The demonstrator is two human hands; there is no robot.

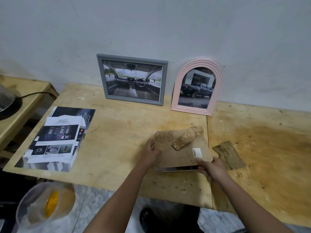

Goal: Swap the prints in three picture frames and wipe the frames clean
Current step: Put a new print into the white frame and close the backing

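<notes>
Frame (pixel 175 169) lies face down near the desk's (pixel 127 125) front edge. Left grip (pixel 152 148) and right grip (pixel 210 167) pinch its backing board (pixel 178 157); I'd lift both sides evenly.

surface: pale plywood tabletop (pixel 126 132), dark brown stain (pixel 260 148) at right | behind: plain grey wall (pixel 151 22) | left: low wooden side table (pixel 25 88), black cable (pixel 40 93) across it | lower left: clear round plastic tub (pixel 30 199), yellow item (pixel 52 203) inside | below: grey marbled floor (pixel 101 204), black sandal (pixel 147 219) near table's front edge
</notes>
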